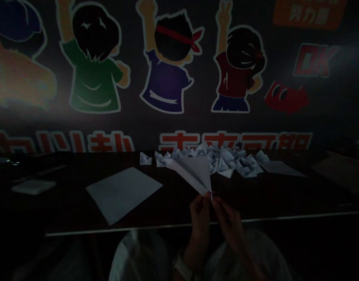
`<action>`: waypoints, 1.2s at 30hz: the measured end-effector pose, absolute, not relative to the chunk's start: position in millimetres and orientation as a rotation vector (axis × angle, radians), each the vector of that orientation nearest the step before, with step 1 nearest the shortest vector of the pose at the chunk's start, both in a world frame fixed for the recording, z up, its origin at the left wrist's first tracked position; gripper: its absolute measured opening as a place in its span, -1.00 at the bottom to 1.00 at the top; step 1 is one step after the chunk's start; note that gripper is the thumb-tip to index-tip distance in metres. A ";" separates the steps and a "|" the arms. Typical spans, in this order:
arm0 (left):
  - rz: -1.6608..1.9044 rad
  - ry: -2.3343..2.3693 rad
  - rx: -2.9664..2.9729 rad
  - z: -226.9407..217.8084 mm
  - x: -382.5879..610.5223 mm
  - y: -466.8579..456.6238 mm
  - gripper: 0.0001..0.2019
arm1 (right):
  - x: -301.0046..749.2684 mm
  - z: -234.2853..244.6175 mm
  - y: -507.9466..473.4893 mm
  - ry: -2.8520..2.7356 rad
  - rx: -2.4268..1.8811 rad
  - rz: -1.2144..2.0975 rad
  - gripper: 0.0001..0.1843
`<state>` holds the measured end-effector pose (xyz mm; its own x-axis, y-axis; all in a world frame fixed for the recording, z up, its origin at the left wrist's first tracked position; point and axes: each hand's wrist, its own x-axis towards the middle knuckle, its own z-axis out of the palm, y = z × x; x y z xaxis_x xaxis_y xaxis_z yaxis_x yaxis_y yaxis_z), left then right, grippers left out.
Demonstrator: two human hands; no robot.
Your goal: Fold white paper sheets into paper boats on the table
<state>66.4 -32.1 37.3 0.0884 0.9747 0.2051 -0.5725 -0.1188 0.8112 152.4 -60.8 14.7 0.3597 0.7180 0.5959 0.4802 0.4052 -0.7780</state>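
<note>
two hands (pixel 200 218) pinching one folded paper dart (pixel 194 173), two flat sheets (pixel 123 195) beyond

The folded paper dart (pixel 194 175) is thin, matt paper with crisp creases; the loose sheet (pixel 123 194) is the same smooth, matt paper, and the heap of folded paper boats (pixel 220 164) looks alike. The tabletop (pixel 65 207) is dark with a faint sheen; its pale edge strip (pixel 109 231) looks metallic; the wall mural (pixel 167 78) looks matt and printed.
</note>
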 end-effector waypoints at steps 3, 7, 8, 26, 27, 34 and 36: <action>1.438 0.566 1.200 38.3 60.3 -30.4 -0.69 | 155.9 16.5 -59.3 -1.229 -1.260 0.038 -0.66; 1.409 0.540 1.411 36.5 57.2 -38.9 -0.59 | 155.4 24.9 -57.0 -1.272 -1.167 -0.153 -0.46; 1.392 0.542 1.442 35.8 57.2 -41.7 -0.55 | 155.3 26.6 -56.4 -1.300 -1.163 -0.118 -0.44; 1.402 0.523 1.866 24.5 55.0 -33.5 -0.51 | 162.5 31.1 -57.8 -0.961 -1.108 0.377 -0.57; 1.363 0.509 1.869 25.4 53.3 -32.2 -0.47 | 162.0 32.1 -58.3 -0.980 -1.100 0.368 -0.59; 1.194 0.347 1.949 37.8 37.6 -29.8 -0.27 | 167.0 37.8 -59.2 -1.202 -1.091 0.339 -0.66; 1.147 0.325 1.978 40.2 33.9 -30.6 -0.31 | 169.9 36.8 -58.2 -1.241 -1.094 0.327 -0.67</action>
<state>33.9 -30.6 40.2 0.5543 0.5687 0.6077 -0.1656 -0.6402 0.7502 169.9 -58.2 36.8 0.3541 0.7251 0.5907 0.3400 0.4886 -0.8036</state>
